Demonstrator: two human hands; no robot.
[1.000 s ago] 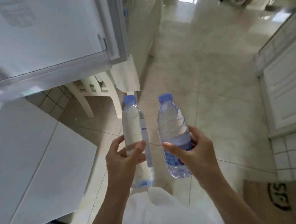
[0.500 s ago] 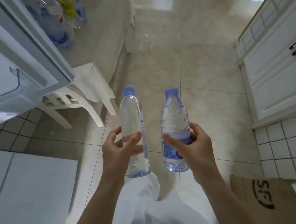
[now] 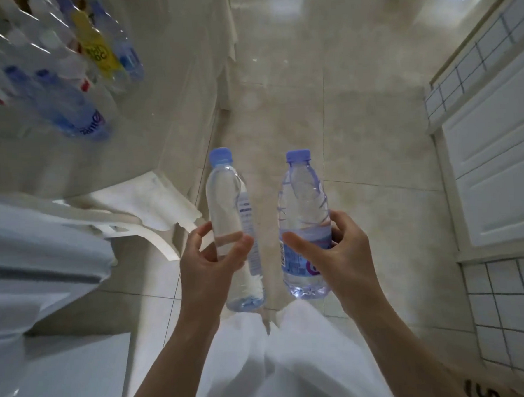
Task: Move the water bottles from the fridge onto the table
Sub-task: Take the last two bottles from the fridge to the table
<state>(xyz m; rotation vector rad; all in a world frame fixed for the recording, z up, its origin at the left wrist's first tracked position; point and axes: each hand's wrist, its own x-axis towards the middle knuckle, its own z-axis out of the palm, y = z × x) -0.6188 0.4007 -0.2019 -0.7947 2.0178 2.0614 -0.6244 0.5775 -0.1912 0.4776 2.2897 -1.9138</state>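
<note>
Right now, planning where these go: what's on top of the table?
The table holds a blurred cluster of bottles, one with a yellow label. Its cloth hides everything underneath.

Left hand point(image 3: 208, 269): grips left bottle point(image 3: 233, 230), upright, above the floor point(image 3: 372, 131).
Right hand point(image 3: 342, 254): grips right bottle point(image 3: 304, 226), upright, just beside the left one, apart.
Table point(image 3: 147, 119): far left, bearing a cluster of bottles point(image 3: 66, 72).
Chair point(image 3: 152, 210): under the table's near edge.
Cabinets point(image 3: 496, 171): along the right.
</note>
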